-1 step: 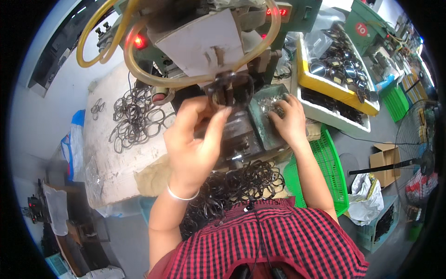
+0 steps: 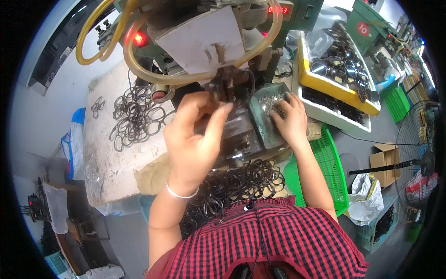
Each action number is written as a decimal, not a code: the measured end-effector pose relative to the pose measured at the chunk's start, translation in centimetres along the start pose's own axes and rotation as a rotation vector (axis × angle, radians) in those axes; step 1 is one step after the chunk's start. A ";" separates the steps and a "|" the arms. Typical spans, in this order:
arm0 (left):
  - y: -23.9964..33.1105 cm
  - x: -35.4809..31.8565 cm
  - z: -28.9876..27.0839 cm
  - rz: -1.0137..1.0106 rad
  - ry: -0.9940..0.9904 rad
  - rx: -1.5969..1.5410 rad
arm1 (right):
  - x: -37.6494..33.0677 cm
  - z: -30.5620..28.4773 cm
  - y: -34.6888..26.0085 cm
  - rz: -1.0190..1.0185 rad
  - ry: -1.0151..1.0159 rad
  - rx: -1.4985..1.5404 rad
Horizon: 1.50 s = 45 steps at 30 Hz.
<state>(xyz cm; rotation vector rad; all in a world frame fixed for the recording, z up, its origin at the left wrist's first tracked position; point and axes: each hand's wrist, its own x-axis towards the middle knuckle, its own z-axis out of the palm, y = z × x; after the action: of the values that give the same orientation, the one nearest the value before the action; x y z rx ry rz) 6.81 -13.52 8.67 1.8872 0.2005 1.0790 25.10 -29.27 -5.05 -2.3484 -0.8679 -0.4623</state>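
My left hand (image 2: 195, 137) pinches a dark eyeglass frame (image 2: 252, 84) between thumb and forefinger, holding it up against the head of a bench machine (image 2: 239, 132). Motion blurs the frame where it meets the machine. Over a green metal tray (image 2: 259, 122) at the machine's right side, my right hand (image 2: 290, 120) dips curled fingertips among small metal parts (image 2: 269, 103). Whether those fingertips grip a part is too small to tell. Between my body and the machine lies a heap of dark eyeglass frames (image 2: 251, 181).
More frames (image 2: 134, 116) lie loosely on the table (image 2: 111, 176) at left. A yellowish hose (image 2: 158, 80) loops before a white card (image 2: 200, 44). Foam boxes (image 2: 325, 93) with dark glasses stand at right, near a green basket (image 2: 332, 162) and a fan (image 2: 418, 160).
The eyeglass frame at the machine head has shifted slightly and sits a little differently against it. Both hands stay almost where they were.
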 end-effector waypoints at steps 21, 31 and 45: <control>-3.2 -0.5 -12.6 0.035 0.478 0.544 | -0.3 -1.1 -0.5 0.061 0.191 0.289; -25.0 2.0 -15.4 -0.110 -0.075 1.572 | 0.5 -0.7 -2.8 0.160 0.118 0.358; -18.5 -1.3 -16.7 0.077 -0.048 1.314 | -1.8 -6.2 -4.8 0.004 0.088 0.578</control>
<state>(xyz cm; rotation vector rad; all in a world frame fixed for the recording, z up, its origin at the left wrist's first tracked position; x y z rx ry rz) -1.28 6.77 -3.35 3.0639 1.0008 1.0083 19.79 -31.05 0.73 -1.7869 -0.8231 -0.2632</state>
